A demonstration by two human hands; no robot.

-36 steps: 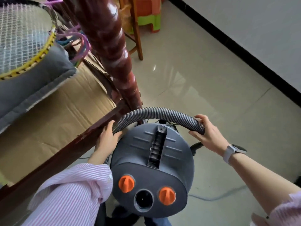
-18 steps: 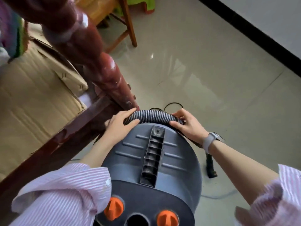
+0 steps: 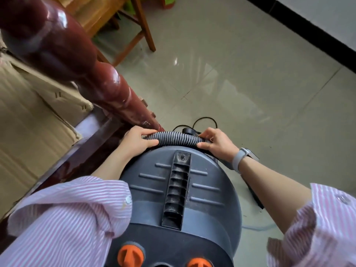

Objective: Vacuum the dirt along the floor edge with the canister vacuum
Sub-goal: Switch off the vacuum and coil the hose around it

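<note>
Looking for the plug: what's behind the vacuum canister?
Behind the canister, a black cord loops on the floor tiles. Its plug is hidden; both hands grip the hose.

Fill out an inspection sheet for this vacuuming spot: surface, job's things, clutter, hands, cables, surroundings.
Surface: glossy tiled floor; a few dark specks near the right forearm.
Job's things: grey canister vacuum in front of the person, two orange knobs at its near end; ribbed hose arched over its far end. Nozzle not in view.
Clutter: flattened cardboard on the left.
Hands: left hand and right hand each grip the hose, one at each end of the arch.
Cables: black cord looped on the floor beyond the hose.
Surroundings: dark red turned post on the left, wooden chair legs beyond, black skirting along the wall.
</note>
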